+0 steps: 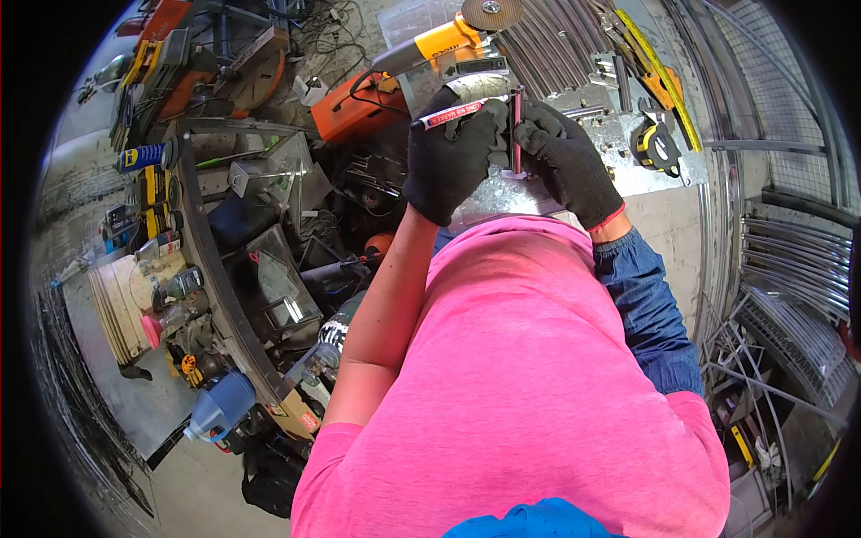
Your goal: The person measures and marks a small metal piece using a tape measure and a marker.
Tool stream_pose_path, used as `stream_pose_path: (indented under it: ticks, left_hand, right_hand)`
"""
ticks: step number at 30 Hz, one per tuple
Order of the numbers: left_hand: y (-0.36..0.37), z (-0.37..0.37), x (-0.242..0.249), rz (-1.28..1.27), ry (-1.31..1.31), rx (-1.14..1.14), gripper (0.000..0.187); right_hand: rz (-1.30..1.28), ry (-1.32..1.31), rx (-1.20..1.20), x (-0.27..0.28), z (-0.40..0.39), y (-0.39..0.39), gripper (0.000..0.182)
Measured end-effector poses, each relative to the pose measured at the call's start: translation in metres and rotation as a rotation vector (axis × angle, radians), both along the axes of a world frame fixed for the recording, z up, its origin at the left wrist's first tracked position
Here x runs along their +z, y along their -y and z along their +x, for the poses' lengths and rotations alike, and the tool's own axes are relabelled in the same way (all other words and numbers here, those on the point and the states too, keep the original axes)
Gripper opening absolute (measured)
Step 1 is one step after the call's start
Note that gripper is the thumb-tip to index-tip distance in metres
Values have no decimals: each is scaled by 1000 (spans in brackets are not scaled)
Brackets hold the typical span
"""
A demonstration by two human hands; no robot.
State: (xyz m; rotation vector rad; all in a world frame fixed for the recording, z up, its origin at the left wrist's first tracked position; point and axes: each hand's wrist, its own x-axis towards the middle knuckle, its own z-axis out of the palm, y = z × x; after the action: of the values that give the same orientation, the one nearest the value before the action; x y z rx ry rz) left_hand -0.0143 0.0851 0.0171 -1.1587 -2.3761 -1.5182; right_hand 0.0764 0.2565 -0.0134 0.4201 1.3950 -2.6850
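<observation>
My left hand (453,166), in a black glove, is closed on a white and red marker (451,116) labelled "LONG NIB MARKER". The marker sticks out to the left past the knuckles. Between my two hands stands a short, narrow metal bar (517,134) with a reddish sheen. My right hand (574,166), gloved with a red cuff edge, pinches this bar from its right side. The left fingertips are right at the bar's other side. Below both hands lies a shiny metal work surface (489,199).
An orange angle grinder (439,43) lies at the back, beside a stack of metal bars (549,45). A tape measure (656,148) and a long yellow ruler (659,79) are on the right. An orange-red metal box (359,109) stands to the left, near a cluttered shelf (215,260).
</observation>
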Motion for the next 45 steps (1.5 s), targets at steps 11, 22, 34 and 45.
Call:
stream_pose_path:
  ticks: [11,22,34,45]
  left_hand:
    - [-1,5,2,211,500,-20,14]
    - [-3,6,18,227,503,42,10]
    - [-4,11,27,255,640,56,13]
    - [-2,7,31,217,587,85,8]
  right_hand:
    - [-31,9,1,0,0,0,50]
    - [-20,-51,-14,-13,-2,0,54]
    - [11,-68,-1,-12,-1,-1,55]
    - [121,-51,-27,-12,-2,0,52]
